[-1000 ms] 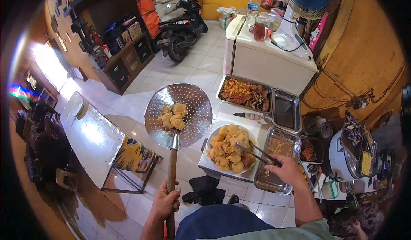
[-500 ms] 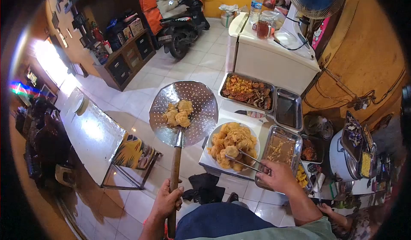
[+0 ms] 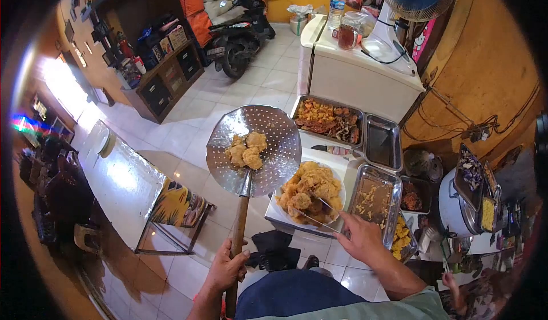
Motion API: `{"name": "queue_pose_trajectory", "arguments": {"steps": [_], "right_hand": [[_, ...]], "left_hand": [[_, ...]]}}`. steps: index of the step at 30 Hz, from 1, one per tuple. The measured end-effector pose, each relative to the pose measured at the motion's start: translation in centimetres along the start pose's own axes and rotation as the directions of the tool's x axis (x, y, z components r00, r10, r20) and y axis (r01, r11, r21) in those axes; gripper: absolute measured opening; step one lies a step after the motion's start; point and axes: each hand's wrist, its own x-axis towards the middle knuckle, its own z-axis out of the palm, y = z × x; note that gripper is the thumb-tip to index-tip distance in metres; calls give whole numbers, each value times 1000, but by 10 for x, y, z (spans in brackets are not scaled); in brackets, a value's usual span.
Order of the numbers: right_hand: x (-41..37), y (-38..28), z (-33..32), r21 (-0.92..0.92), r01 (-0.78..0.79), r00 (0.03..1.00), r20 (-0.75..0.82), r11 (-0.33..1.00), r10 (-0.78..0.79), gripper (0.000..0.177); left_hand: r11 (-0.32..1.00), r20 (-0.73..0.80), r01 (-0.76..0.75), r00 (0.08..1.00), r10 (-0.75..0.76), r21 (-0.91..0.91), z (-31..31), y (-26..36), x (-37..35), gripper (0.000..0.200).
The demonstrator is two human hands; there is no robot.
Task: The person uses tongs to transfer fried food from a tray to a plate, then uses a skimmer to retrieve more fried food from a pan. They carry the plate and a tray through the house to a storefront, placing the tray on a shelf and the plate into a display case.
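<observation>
A large perforated skimmer [image 3: 254, 186] has its wooden handle gripped in my left hand [image 3: 227, 266]. Several golden fried pieces [image 3: 246, 150] lie in its bowl, which is held up just left of a white plate [image 3: 343, 190]. Fried pieces [image 3: 314, 178] are heaped high on that plate. Metal tongs [image 3: 330, 207] are pinched in my right hand [image 3: 362, 239], their tips among the pieces at the heap's near side. Whether the tips grip a piece, I cannot tell.
Right of the plate stand a tray with crumbs [image 3: 374, 200], a bare metal tray [image 3: 383, 143] and a filled food tray [image 3: 328, 120]. A knife [image 3: 331, 150] lies behind the plate. A white-topped table [image 3: 123, 174] is at left. Another person's hand [image 3: 450, 280] shows at lower right.
The skimmer has shifted slightly right, its bowl nearer the plate. My right hand has moved a little down and left, and the tongs have changed angle over the heap.
</observation>
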Motion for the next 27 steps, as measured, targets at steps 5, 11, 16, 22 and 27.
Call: {"name": "queue_pose_trajectory", "arguments": {"steps": [5, 11, 16, 22, 27], "right_hand": [[-6, 5, -3, 23, -11, 999, -47, 1000, 13, 49], [-4, 14, 5, 45, -21, 997, -78, 999, 24, 44], [-4, 9, -18, 246, -91, 996, 13, 965, 91, 50], [33, -16, -31, 404, -140, 989, 20, 904, 145, 52], [81, -23, 2, 559, -94, 995, 78, 824, 60, 48]], "left_hand": [[1000, 13, 16, 1000, -16, 1, 4, 1, 0, 33], [1000, 18, 20, 1000, -20, 6, 6, 1, -1, 32], [1000, 13, 10, 1000, -10, 28, 6, -1, -1, 34], [995, 1, 5, 1000, -5, 97, 10, -2, -5, 34], [994, 45, -10, 999, 5, 111, 15, -3, -9, 34]]}}
